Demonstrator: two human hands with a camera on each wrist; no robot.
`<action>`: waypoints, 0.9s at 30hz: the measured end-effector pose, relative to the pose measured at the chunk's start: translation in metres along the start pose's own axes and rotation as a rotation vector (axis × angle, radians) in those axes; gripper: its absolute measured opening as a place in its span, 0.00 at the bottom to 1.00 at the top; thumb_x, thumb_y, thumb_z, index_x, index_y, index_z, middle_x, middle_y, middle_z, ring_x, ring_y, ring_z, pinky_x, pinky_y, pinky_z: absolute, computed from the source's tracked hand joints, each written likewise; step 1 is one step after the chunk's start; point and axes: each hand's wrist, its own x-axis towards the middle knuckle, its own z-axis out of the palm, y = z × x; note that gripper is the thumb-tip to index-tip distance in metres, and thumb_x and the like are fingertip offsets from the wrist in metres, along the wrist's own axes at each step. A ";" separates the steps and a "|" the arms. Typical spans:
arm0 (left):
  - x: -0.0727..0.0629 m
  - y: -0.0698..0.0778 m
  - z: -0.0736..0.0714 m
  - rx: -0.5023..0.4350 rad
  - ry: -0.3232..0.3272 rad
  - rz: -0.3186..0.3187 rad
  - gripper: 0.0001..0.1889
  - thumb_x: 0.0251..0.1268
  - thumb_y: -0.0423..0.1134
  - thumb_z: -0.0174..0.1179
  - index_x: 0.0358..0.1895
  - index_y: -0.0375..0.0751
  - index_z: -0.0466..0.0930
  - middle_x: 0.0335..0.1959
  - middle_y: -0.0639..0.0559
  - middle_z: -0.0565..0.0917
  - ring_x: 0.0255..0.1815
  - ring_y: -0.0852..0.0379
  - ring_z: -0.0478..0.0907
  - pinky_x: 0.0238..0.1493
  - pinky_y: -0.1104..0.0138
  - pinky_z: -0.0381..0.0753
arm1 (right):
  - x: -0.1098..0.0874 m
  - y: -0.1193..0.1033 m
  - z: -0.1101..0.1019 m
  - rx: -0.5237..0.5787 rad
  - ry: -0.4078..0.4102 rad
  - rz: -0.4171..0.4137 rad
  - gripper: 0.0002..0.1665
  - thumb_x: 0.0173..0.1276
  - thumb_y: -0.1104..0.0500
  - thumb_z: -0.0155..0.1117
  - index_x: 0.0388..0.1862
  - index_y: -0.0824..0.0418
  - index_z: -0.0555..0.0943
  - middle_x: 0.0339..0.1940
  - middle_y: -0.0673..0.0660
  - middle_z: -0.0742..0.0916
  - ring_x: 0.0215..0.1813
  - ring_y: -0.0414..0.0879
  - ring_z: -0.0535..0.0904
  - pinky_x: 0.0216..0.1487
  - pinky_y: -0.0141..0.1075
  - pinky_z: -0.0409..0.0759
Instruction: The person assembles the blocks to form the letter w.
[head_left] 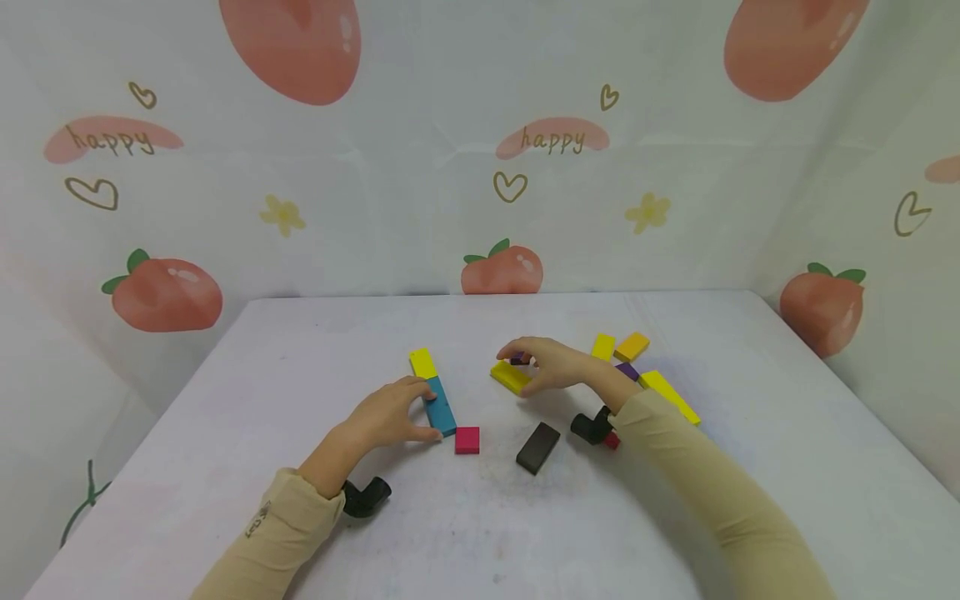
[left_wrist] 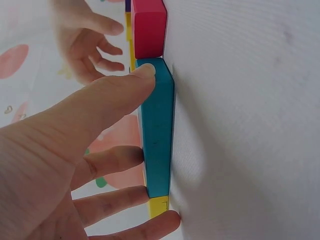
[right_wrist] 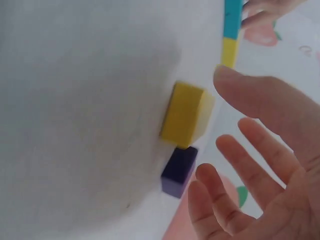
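My right hand is nearer, fingers spread. The yellow block lies at its eight o'clock, long axis ten-to-four.

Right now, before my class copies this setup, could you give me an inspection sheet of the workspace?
Surface: white table, faintly marked.
Job's things: blue block end to end with a yellow block; red block near the blue one's end.
Clutter: dark block; orange block farther right.
Hands: left hand at the blue block; right hand beside a second yellow block, not gripping it.
Cables: thin green line far left; cord or print unclear.
Surroundings: patterned cloth backdrop.
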 end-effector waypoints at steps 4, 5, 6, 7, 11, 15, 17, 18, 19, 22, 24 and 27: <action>0.000 0.000 0.000 0.001 -0.003 -0.007 0.28 0.48 0.50 0.70 0.52 0.40 0.77 0.61 0.40 0.74 0.63 0.41 0.69 0.63 0.47 0.70 | 0.004 0.006 0.000 -0.017 -0.033 -0.001 0.34 0.55 0.61 0.71 0.62 0.62 0.70 0.59 0.59 0.77 0.55 0.53 0.73 0.57 0.42 0.77; 0.000 0.000 0.000 0.000 -0.004 -0.008 0.28 0.48 0.50 0.70 0.52 0.40 0.77 0.61 0.40 0.73 0.63 0.41 0.69 0.63 0.47 0.70 | 0.005 0.007 0.001 -0.016 -0.041 0.003 0.35 0.55 0.61 0.71 0.62 0.61 0.70 0.60 0.59 0.77 0.55 0.53 0.73 0.57 0.42 0.77; 0.000 0.000 0.000 -0.001 -0.004 -0.009 0.28 0.48 0.50 0.70 0.52 0.40 0.77 0.61 0.40 0.73 0.63 0.41 0.69 0.63 0.47 0.70 | 0.006 0.008 0.001 -0.015 -0.049 0.010 0.35 0.55 0.61 0.71 0.62 0.61 0.70 0.60 0.59 0.76 0.55 0.52 0.73 0.56 0.41 0.78; 0.000 0.000 0.000 0.000 -0.005 -0.009 0.28 0.48 0.50 0.70 0.52 0.40 0.77 0.61 0.40 0.73 0.63 0.41 0.69 0.63 0.47 0.70 | 0.006 0.009 0.001 -0.014 -0.056 0.014 0.36 0.55 0.61 0.71 0.63 0.60 0.70 0.61 0.59 0.76 0.54 0.52 0.73 0.56 0.40 0.78; 0.000 0.000 0.000 0.001 -0.005 -0.007 0.29 0.48 0.50 0.70 0.53 0.39 0.77 0.61 0.40 0.73 0.64 0.41 0.68 0.64 0.47 0.70 | 0.010 0.010 0.001 -0.022 -0.084 0.025 0.36 0.55 0.61 0.70 0.64 0.59 0.69 0.61 0.58 0.76 0.54 0.51 0.73 0.55 0.38 0.78; 0.000 0.000 0.000 0.003 -0.003 -0.007 0.28 0.48 0.50 0.70 0.53 0.40 0.77 0.62 0.40 0.73 0.64 0.41 0.68 0.64 0.47 0.70 | 0.012 0.009 0.000 -0.042 -0.106 0.029 0.37 0.54 0.62 0.70 0.64 0.58 0.69 0.62 0.58 0.75 0.53 0.51 0.72 0.55 0.38 0.77; 0.000 0.000 0.000 0.003 -0.001 -0.008 0.28 0.48 0.50 0.70 0.52 0.40 0.77 0.61 0.40 0.73 0.64 0.41 0.68 0.64 0.47 0.70 | 0.013 0.008 -0.001 -0.050 -0.116 0.040 0.37 0.54 0.62 0.70 0.64 0.57 0.69 0.62 0.58 0.75 0.52 0.50 0.72 0.55 0.38 0.77; 0.000 0.001 0.000 0.002 -0.001 -0.008 0.28 0.48 0.50 0.70 0.52 0.40 0.77 0.61 0.40 0.74 0.64 0.41 0.68 0.64 0.48 0.70 | 0.013 0.008 -0.001 -0.052 -0.120 0.048 0.37 0.54 0.63 0.70 0.64 0.57 0.69 0.62 0.58 0.75 0.52 0.50 0.72 0.55 0.38 0.77; 0.000 0.001 0.000 0.002 0.000 -0.008 0.28 0.48 0.50 0.70 0.52 0.40 0.77 0.61 0.40 0.74 0.64 0.42 0.68 0.64 0.48 0.70 | 0.013 0.007 -0.001 -0.053 -0.123 0.053 0.37 0.54 0.63 0.70 0.64 0.57 0.69 0.62 0.58 0.75 0.52 0.50 0.72 0.55 0.38 0.76; 0.000 0.001 0.000 0.002 0.002 -0.009 0.28 0.48 0.50 0.70 0.52 0.40 0.77 0.61 0.40 0.74 0.64 0.42 0.69 0.64 0.48 0.70 | 0.013 0.007 -0.002 -0.057 -0.124 0.063 0.36 0.54 0.64 0.69 0.63 0.57 0.70 0.61 0.58 0.76 0.53 0.51 0.71 0.56 0.39 0.76; -0.001 0.001 0.000 0.002 0.002 -0.008 0.28 0.48 0.50 0.70 0.52 0.40 0.77 0.61 0.40 0.74 0.64 0.42 0.69 0.64 0.48 0.70 | 0.014 0.007 -0.002 -0.058 -0.121 0.061 0.36 0.54 0.64 0.69 0.63 0.58 0.70 0.61 0.58 0.76 0.53 0.51 0.71 0.56 0.39 0.76; -0.001 0.001 0.000 0.000 0.001 -0.008 0.28 0.48 0.50 0.70 0.52 0.40 0.77 0.61 0.40 0.73 0.64 0.42 0.69 0.64 0.48 0.70 | 0.013 0.006 -0.002 -0.060 -0.109 0.054 0.35 0.54 0.63 0.69 0.62 0.58 0.70 0.60 0.58 0.76 0.53 0.51 0.72 0.56 0.39 0.77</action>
